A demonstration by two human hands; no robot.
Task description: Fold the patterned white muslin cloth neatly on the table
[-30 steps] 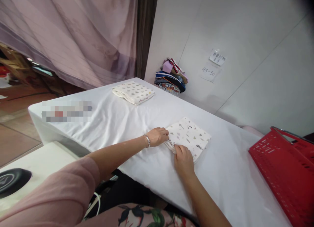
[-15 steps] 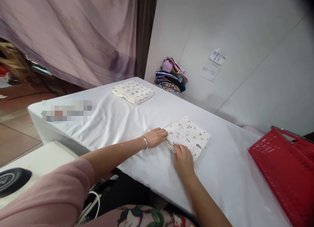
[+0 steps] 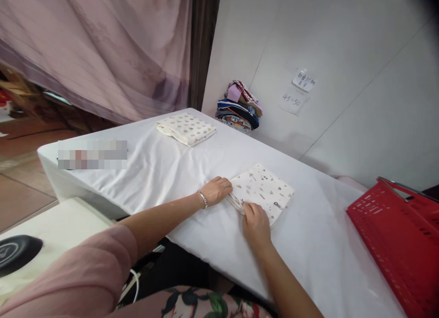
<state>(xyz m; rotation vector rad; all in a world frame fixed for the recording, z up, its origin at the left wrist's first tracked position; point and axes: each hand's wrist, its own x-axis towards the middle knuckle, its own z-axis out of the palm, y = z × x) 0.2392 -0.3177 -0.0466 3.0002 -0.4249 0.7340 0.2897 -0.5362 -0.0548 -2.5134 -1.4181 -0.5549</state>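
Note:
A white folded cloth printed with small grey and dark motifs lies flat on the white-covered table. My left hand, a bracelet at its wrist, has its fingers curled closed on the cloth's left corner. At the near edge, my right hand grips the stacked layers, thumb and fingers closed on them. The layered edge shows between the two hands. Farther back on the table rests a second folded cloth, white with grey spots, touched by neither hand.
On the right stands a red plastic basket with a metal handle. A pile of folded fabrics sits by the wall behind the table. At the table's left end is a blurred-out item. A pale surface with a black round object is at lower left.
My left hand has shifted very slightly left at the cloth's corner. The right hand and both folded cloths stay practically where they were.

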